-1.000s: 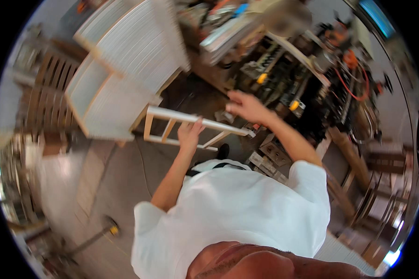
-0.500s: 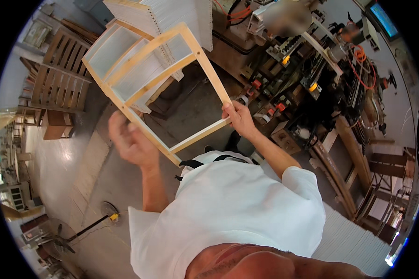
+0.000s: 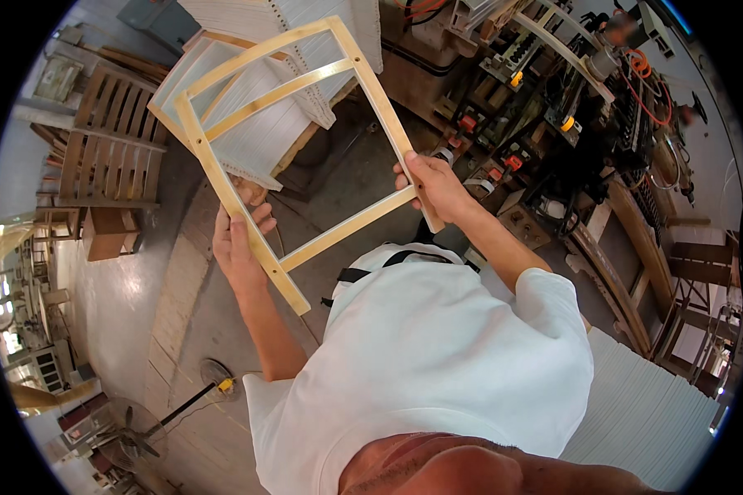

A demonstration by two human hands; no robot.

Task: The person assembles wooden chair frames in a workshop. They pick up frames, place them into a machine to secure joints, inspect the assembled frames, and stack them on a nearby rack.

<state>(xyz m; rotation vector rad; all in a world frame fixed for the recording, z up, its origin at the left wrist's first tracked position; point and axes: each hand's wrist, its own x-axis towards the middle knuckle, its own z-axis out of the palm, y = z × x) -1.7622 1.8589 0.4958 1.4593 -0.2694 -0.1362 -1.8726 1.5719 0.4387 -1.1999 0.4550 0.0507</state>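
A pale wooden frame (image 3: pixel 348 228) is held up in front of me, tilted. It has two long side rails, a curved top rail, a second curved rail just below it and a straight crossbar near the lower ends. My left hand (image 3: pixel 241 252) is closed round the left side rail, above its lower end. On the right side rail, close to the crossbar joint, my right hand (image 3: pixel 439 191) grips with the thumb in front. Behind the frame's upper left, a similar curved wooden frame (image 3: pixel 167 118) shows partly, against white stacked pieces (image 3: pixel 264 136).
A slatted wooden piece (image 3: pixel 111 136) leans at the left above a brown box (image 3: pixel 110 233). A pedestal fan (image 3: pixel 130 435) stands at the lower left. Machinery with orange hoses (image 3: pixel 636 62) fills the right side. White stacked strips (image 3: pixel 636 404) lie at the lower right.
My left hand, blurred and off the frame before, now grips its left rail. The frame has turned and separated in view from the similar frame behind it. My right hand has shifted slightly up and right.
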